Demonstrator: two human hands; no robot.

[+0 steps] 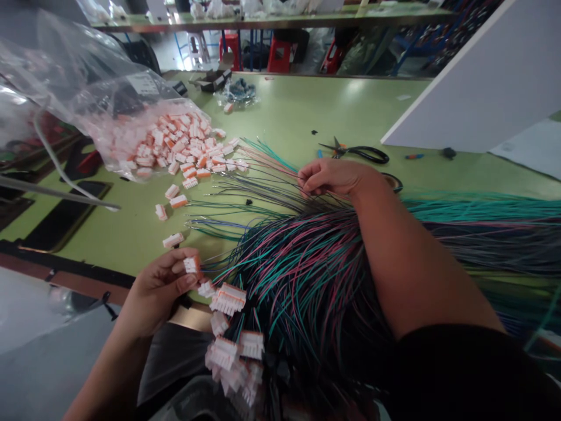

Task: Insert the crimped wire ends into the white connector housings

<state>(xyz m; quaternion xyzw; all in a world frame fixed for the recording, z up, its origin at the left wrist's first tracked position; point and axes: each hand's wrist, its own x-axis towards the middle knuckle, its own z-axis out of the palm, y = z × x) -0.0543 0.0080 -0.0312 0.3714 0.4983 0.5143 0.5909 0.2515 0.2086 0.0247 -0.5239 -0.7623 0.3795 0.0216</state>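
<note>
Connector (191,265) pinched in left hand (153,285) near surface (127,245) edge, wires trailing toward bundle (307,251); right hand (333,177) farther out, rightward, fingertips together at loose wires (274,166), grip unclear.

Dim, hazy indoor light; glare spots the green tabletop (280,126), and the foreground blurs.

The white panel (482,82) ran out of view at the upper right. The stools (279,55) beyond were partly hidden by the far table (280,22). The hanging connectors (232,362) looked blurred, their pins too small to make out.
</note>
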